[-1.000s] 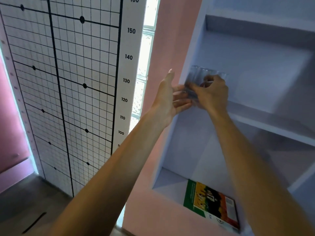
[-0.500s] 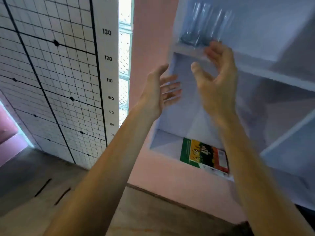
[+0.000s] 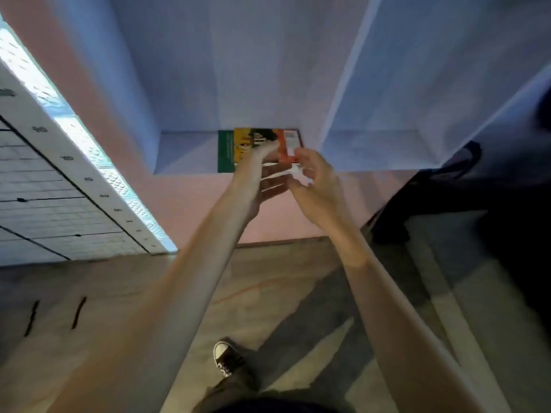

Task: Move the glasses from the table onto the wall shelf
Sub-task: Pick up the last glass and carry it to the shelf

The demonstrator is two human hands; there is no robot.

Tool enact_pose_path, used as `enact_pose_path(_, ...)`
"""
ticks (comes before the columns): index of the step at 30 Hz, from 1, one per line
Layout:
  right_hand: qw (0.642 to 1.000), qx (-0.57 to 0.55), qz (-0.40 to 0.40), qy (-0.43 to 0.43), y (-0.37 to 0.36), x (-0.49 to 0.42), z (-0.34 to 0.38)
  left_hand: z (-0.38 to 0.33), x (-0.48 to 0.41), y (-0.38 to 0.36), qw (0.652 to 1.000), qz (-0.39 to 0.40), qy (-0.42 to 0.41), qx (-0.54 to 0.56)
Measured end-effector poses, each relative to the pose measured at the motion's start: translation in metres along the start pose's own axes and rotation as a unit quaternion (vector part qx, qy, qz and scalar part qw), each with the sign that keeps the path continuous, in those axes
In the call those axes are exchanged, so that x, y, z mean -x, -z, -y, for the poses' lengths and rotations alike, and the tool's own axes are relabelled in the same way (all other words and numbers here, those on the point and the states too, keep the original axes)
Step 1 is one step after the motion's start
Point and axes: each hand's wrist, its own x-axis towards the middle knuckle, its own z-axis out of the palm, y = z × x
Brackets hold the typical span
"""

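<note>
No glasses are in view now, and the table is out of frame too. The white wall shelf [image 3: 268, 84] fills the top of the view, with only its lowest compartment showing. My left hand [image 3: 256, 183] and my right hand [image 3: 316, 186] hang side by side in front of the shelf's bottom edge. Both hold nothing, and their fingers are loosely spread.
A green, yellow and orange book [image 3: 238, 147] lies flat in the lowest shelf compartment. A pink wall [image 3: 193, 204] runs below it, a gridded height chart [image 3: 44, 198] stands at the left, and a dark piece of furniture [image 3: 477, 210] at the right. My shoe [image 3: 226, 359] stands on the wooden floor.
My right hand let go of the glasses on the upper shelf. Both hands came down empty, and my view tilted down, so the glasses left the frame.
</note>
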Motion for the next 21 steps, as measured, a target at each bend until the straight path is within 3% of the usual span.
enact_pose_path(4, 0.995, -0.063, -0.053, -0.065, 0.07, 0.049, -0.046, 0.041, 0.017, -0.082, 0.996, 0.054, 0.023, -0.061)
enact_pose_path(11, 0.963, -0.096, -0.217, -0.124, 0.225, 0.167, -0.142, 0.145, 0.074, -0.258, 0.977, 0.15, 0.109, -0.103)
enact_pose_path(21, 0.884, -0.084, -0.419, -0.19, 0.382, 0.316, -0.237, 0.279, 0.161, -0.455, 0.901, 0.331, 0.177, -0.216)
